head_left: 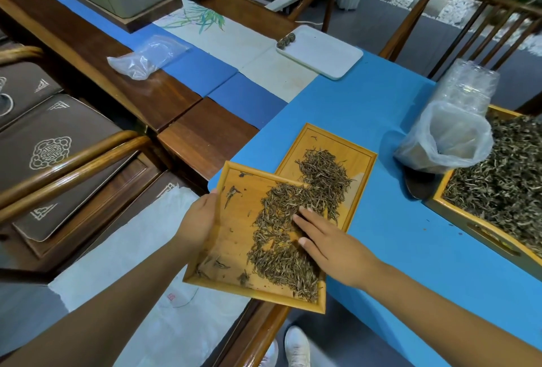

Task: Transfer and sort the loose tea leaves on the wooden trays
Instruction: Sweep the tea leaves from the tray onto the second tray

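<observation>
The blue table [381,120] carries a big tea-filled tray [469,229] at your right edge and a smaller flat tray [363,167] ahead. Your held tray [234,220] overlaps that flat tray's near corner, its long axis running from you up toward it. Your left hand [199,220] grips the held tray's left rim. Your right hand [325,246] lies flat, fingers straight, on the loose tea leaves [278,237], which sit along the tray's right side. The flat tray's pile [322,176] lies just beyond your fingertips, so the right hand is likely the one to sweep leaves forward.
</observation>
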A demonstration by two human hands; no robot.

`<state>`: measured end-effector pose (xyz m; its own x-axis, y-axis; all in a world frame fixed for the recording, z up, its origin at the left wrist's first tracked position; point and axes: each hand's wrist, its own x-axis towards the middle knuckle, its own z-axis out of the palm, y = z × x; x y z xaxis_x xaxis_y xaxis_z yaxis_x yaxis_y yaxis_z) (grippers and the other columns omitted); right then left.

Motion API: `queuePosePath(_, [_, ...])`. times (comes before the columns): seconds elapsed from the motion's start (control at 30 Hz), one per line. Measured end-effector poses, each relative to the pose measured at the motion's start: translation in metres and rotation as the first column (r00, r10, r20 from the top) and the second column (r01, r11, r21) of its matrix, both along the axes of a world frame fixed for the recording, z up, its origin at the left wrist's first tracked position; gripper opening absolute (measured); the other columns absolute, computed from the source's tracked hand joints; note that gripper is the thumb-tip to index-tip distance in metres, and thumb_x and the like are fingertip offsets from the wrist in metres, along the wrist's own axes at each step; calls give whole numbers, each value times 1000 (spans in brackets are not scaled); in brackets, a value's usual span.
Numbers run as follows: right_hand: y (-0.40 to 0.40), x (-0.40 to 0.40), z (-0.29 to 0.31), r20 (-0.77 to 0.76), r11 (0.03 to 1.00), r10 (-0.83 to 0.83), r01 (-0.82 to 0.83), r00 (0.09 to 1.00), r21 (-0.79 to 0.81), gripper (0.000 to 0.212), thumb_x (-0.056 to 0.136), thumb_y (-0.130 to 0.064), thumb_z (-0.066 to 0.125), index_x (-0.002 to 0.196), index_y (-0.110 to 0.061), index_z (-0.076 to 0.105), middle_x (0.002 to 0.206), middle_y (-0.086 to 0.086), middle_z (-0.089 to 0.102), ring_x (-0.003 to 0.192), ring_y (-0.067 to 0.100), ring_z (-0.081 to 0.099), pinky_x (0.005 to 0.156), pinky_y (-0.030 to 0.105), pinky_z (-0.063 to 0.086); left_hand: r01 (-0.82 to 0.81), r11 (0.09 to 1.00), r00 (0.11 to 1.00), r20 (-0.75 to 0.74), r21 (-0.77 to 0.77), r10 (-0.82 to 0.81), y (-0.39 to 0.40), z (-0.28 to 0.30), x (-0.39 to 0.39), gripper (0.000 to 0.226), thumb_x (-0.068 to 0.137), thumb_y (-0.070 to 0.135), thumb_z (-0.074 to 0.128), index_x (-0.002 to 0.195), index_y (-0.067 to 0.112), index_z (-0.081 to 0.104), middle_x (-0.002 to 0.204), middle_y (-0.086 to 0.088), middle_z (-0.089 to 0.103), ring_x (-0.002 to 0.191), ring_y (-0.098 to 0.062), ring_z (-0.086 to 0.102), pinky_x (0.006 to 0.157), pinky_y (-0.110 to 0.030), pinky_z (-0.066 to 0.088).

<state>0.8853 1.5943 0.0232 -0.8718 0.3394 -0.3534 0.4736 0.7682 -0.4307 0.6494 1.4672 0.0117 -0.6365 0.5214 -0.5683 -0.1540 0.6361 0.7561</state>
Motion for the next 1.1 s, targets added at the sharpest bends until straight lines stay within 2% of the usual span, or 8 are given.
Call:
queuePosePath(0.17, [-17,-20,2,-58,995,94,-92,994,34,52,100,-41,19,149,-26,10,159,-7,1,146,10,-5,115,25,-6,15,1000,999,-32,-4,-15,4,-1,4,46,97,50,26,103,24,63,104,-6,68,98,-26,64,95,-48,48])
queuePosePath(0.27, [-18,-21,-1,-53,996,86,-83,995,43,51,100,-41,18,149,-28,10,159,-7,2,146,10,-6,116,26,-5,32,999,997,-72,-7,-32,4,-1,3,43,98,49,25,94,28,63,100,-4,68,95,-23,64,92,-45,49])
queuePosePath(0.47, [-8,-12,-7,-22,998,51,-50,998,42,55,97,-45,13,149,-27,9,159,-6,0,145,9,-7,115,22,-3,80,995,989,-119,-54,-85,-2,0,-3,51,97,53,23,101,19,62,96,-6,67,92,-23,63,82,-39,50])
queuePosePath(0.67, [-3,-9,-10,-3,1000,8,-8,1000,5,52,100,-42,18,149,-27,8,159,-7,-1,144,6,-7,114,20,-1,118,992,981,-152,-52,-124,-11,1,-8,50,98,50,23,78,27,63,77,2,67,78,-17,64,66,-30,48])
queuePosePath(0.8, [4,-10,-9,11,1000,-25,25,1000,16,53,100,-41,19,149,-23,8,159,-5,0,145,8,-6,115,20,-2,114,993,981,-155,-37,-119,-17,5,-12,47,99,44,25,76,26,61,78,-3,65,78,-21,62,81,-41,50])
queuePosePath(0.93, [15,-12,-7,57,996,-84,83,995,9,54,100,-40,20,150,-20,7,159,-4,0,145,9,-4,116,23,0,102,994,980,-171,-24,-105,-24,8,-11,42,99,45,25,83,28,61,77,1,63,76,-18,61,76,-37,52])
queuePosePath(1.03, [19,-14,-4,69,990,-142,142,987,18,55,100,-40,20,150,-19,7,159,-4,-1,146,10,-3,117,24,2,88,996,989,-118,-4,-87,-23,11,-10,45,99,46,23,97,22,61,92,-6,65,91,-26,62,93,-48,49])
queuePosePath(1.1, [16,-18,0,22,990,-140,140,990,16,55,100,-41,20,150,-20,8,159,-4,1,146,10,-2,117,24,2,87,996,990,-107,-13,-88,-22,12,-9,45,99,46,22,95,24,61,92,-6,65,93,-26,62,95,-48,48])
